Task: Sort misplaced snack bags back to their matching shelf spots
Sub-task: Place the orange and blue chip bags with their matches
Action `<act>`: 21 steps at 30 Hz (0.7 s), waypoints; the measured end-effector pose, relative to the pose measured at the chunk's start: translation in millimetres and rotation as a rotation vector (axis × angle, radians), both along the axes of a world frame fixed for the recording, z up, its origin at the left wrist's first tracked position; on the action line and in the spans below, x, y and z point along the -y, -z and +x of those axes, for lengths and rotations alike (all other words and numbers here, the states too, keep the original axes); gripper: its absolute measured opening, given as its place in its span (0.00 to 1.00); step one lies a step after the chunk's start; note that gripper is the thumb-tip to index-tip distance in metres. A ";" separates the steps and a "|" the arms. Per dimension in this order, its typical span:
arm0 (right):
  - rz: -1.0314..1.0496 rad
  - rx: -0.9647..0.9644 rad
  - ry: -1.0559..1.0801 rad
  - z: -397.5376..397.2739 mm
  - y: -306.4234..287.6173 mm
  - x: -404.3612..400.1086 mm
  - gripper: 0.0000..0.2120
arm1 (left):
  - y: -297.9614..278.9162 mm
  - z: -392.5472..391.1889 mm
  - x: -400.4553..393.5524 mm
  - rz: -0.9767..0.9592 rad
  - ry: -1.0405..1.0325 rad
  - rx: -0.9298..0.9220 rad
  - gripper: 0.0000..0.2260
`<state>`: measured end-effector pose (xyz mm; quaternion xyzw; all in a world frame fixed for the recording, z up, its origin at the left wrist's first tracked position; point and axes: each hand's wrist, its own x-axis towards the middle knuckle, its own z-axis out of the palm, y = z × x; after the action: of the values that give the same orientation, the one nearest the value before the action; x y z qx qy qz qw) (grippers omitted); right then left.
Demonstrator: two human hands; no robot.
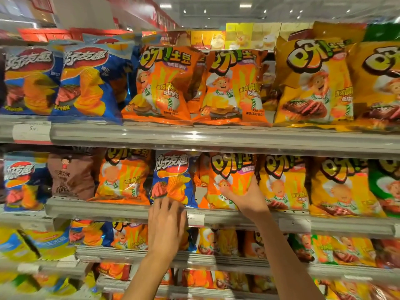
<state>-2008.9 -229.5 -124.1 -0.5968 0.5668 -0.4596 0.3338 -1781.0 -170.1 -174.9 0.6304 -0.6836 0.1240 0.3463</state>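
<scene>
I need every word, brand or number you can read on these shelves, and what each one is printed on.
"好友趣": blue chip bag on the middle shelf, near the left hand.
"呀!土豆": orange bag on the top shelf.
"5": price tag on the middle shelf rail.
Smaller print on the bags and tags is too blurred to read.

A grey metal shelf rail (216,137) runs across the aisle's shelving, with more tiers of the same shelving below it. Above it, white ceiling lights (245,5) shine, and a red banner (138,9) slants overhead, up to the left.
</scene>
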 end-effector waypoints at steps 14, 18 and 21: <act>-0.319 -0.076 0.322 13.4 4.4 -30.6 0.36 | -3.5 3.8 -4.1 0.027 0.082 -0.130 0.05; -0.524 -0.126 0.599 38.4 -7.3 -42.5 0.28 | -11.8 18.0 -3.7 0.041 0.174 -0.315 0.04; -0.620 -0.126 0.657 73.7 -10.2 -48.3 0.20 | -25.2 46.1 -2.5 -0.067 0.187 -0.411 0.03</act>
<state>-1935.2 -181.3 -113.9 -0.4839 0.5810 -0.6517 -0.0594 -1734.9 -167.7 -149.7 0.5646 -0.6496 -0.0172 0.5089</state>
